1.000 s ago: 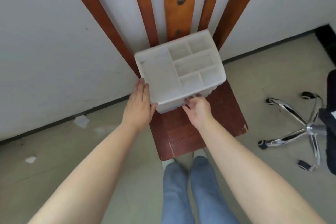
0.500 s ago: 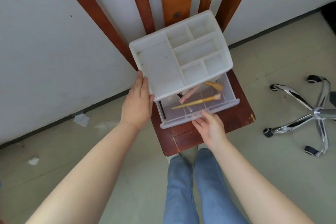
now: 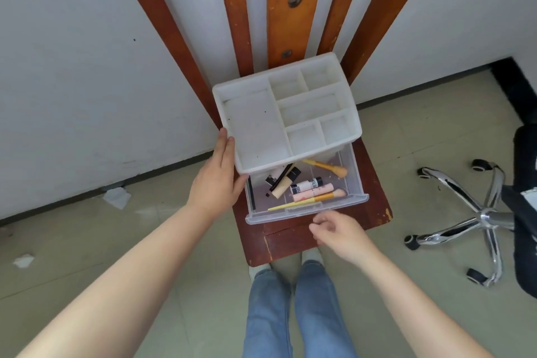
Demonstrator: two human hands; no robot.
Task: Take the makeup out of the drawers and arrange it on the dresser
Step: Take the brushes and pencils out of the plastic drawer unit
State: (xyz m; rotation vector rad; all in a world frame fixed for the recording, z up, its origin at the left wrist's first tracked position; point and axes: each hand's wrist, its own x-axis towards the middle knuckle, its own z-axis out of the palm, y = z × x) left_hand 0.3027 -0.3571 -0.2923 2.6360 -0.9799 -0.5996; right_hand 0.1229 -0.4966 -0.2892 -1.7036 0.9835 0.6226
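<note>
A white plastic organiser (image 3: pixel 255 125) with empty top compartments stands on a brown wooden chair seat (image 3: pixel 290 244). Its clear drawer (image 3: pixel 348 206) is pulled out toward me. In the drawer lie a yellow-handled brush (image 3: pixel 308 201), a second brush (image 3: pixel 328 167), a pink tube (image 3: pixel 312 193), a white tube with a black cap (image 3: pixel 306 184), a beige bottle (image 3: pixel 283 187) and a thin black pencil. My left hand (image 3: pixel 216 183) presses flat against the organiser's left side. My right hand (image 3: pixel 338 231) hovers just in front of the drawer front, fingers loosely curled, holding nothing.
The chair back's wooden slats (image 3: pixel 284 9) rise against a white wall. A chrome swivel chair base (image 3: pixel 476 218) with castors stands on the floor at the right. Crumpled paper scraps (image 3: pixel 117 197) lie on the tiled floor at the left. My jeans-clad legs (image 3: pixel 290 314) are below the seat.
My right hand pulled the drawer out from shut, exposing the makeup, and has now let go of its front. My left hand stayed against the organiser's side.
</note>
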